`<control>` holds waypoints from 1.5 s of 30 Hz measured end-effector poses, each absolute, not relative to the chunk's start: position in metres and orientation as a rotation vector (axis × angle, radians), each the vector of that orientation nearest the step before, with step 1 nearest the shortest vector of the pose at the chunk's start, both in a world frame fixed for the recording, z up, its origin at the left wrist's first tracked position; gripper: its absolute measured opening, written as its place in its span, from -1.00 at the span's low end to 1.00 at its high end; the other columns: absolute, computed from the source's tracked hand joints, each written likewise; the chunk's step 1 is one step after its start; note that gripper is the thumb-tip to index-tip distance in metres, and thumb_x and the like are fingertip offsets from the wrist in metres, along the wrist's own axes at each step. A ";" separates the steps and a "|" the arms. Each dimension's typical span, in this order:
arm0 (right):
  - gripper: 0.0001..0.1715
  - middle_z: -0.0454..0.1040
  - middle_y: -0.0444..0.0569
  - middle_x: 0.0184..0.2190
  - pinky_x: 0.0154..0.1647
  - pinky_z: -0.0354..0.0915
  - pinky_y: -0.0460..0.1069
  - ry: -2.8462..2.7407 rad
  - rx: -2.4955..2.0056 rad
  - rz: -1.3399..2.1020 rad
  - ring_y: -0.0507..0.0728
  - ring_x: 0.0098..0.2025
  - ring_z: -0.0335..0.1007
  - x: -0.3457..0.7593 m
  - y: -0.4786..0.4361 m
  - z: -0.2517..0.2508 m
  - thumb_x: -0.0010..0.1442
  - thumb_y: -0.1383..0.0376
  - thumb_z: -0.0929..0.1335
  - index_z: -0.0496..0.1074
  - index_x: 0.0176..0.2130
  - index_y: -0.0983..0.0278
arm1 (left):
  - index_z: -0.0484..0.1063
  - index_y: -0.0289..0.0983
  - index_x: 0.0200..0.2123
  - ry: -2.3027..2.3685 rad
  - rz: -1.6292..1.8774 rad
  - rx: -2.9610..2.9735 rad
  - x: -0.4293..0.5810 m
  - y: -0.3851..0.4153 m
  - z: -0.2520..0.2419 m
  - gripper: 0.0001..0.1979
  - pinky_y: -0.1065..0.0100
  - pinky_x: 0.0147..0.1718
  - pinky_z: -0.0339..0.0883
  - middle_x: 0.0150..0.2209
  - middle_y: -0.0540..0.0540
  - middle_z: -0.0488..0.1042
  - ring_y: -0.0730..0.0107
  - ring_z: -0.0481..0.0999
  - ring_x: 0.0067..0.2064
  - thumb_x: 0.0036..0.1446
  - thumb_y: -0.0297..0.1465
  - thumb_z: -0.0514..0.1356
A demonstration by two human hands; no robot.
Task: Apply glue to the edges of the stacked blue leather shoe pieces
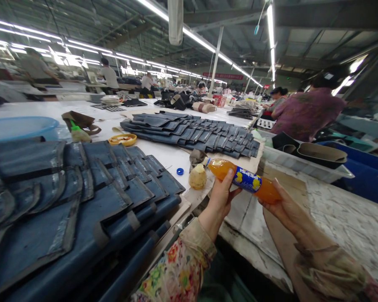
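Note:
Both my hands hold an orange drink bottle [243, 180] with a blue label, lying almost level above the table edge. My left hand [219, 197] grips it near the neck, thumb over the top side. My right hand [282, 206] cups its base from below. The bottle's neck has no cap on it; a small blue cap [179, 171] lies on the white table [173, 155] to the left. A pale round lump [197, 177] sits right beside the bottle's neck.
Overlapping dark blue cut pieces [82, 197] fill the near left, and another spread of dark blue pieces [195, 132] lies further back. A yellow dish [122, 139] and a blue basin [22, 126] stand at left. A person in purple [302, 113] works at right by trays.

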State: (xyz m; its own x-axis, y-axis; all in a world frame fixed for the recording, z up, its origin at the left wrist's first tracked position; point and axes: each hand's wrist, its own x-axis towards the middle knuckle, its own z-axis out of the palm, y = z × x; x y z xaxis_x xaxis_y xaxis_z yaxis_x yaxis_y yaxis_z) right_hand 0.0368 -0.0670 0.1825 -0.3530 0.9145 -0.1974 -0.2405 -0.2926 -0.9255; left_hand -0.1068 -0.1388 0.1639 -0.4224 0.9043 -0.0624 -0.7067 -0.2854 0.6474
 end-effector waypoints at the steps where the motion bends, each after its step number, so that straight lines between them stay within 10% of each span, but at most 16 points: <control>1: -0.78 0.55 -0.04 -0.35 -0.58 0.46 -0.14 -1.093 -0.989 1.751 0.04 -0.42 0.52 0.037 -0.067 0.184 0.26 0.24 0.29 0.48 -0.19 0.29 | 0.30 -0.10 0.01 0.727 1.890 0.384 -0.107 -0.139 0.165 -0.46 0.13 -0.02 0.36 0.11 -0.06 0.33 0.20 0.26 0.16 -0.03 -0.08 0.29; 45: -0.78 0.50 -0.03 -0.30 -0.54 0.45 -0.14 -1.275 -0.948 1.642 0.04 -0.39 0.45 0.036 -0.064 0.228 0.28 0.28 0.25 0.46 -0.21 0.28 | 0.39 -0.16 -0.07 0.448 1.983 0.260 -0.101 -0.132 0.181 -0.55 0.18 -0.08 0.41 0.08 -0.09 0.34 0.24 0.33 0.09 -0.03 -0.15 0.31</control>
State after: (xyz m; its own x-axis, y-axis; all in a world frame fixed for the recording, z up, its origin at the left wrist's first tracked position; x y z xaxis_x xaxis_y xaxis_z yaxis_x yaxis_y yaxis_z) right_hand 0.0364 -0.0638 0.2284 -0.3698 0.9263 -0.0720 -0.1601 -0.1399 -0.9771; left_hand -0.1006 -0.1325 0.1806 -0.4374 0.8991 -0.0143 -0.8181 -0.3913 0.4214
